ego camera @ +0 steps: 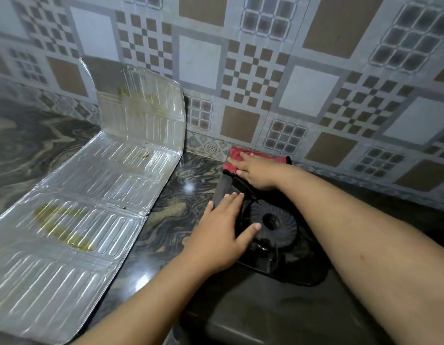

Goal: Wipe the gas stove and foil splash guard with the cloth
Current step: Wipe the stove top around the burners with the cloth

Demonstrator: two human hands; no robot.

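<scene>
A black gas stove (285,260) sits on the marble counter, its round burner (273,224) in the middle. My right hand (255,170) presses a red and black cloth (237,155) flat onto the stove's far left corner, near the wall. My left hand (221,235) rests palm down on the stove's left edge, fingers apart, thumb pointing at the burner. The silver foil splash guard (86,195) lies folded out on the counter to the left, its far panel leaning up against the wall. Yellow grease stains mark its panels.
The patterned marble counter (176,210) runs between the guard and the stove. A tiled wall (265,70) stands right behind both. The stove's dark front body (265,317) fills the lower middle.
</scene>
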